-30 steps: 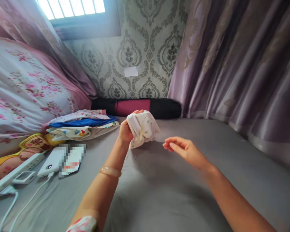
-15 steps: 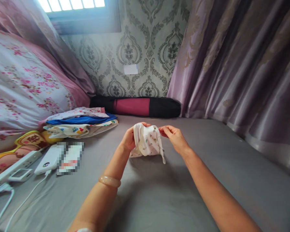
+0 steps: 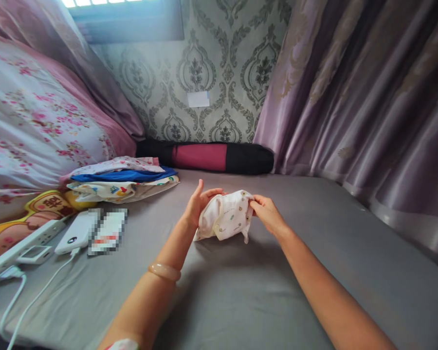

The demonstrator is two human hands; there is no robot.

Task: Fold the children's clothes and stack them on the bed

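A small white printed baby garment (image 3: pixel 231 218), with cream edging and a short tie hanging at its lower right, is held a little above or against the grey sheet. My right hand (image 3: pixel 268 212) pinches its upper right edge between thumb and fingers. At the garment's left side, my left hand (image 3: pixel 198 206) is open, thumb raised and fingers stretched behind the cloth. Its palm touches or nearly touches the left edge; part of those fingers is hidden. A pale bangle (image 3: pixel 165 271) circles my left forearm.
A folded clothes pile (image 3: pixel 126 187) lies at the left on the grey sheet (image 3: pixel 336 233). Nearer me are a power strip (image 3: pixel 24 248), a white power bank (image 3: pixel 75 233) with a cable and a blurred flat item (image 3: pixel 108 232). A black and maroon bolster (image 3: pixel 200 157) lines the wall.
My left hand has let go, its thumb lifting off the cloth. My right hand has taken hold of the right edge, and the garment is spread wider. The view has tilted slightly down.
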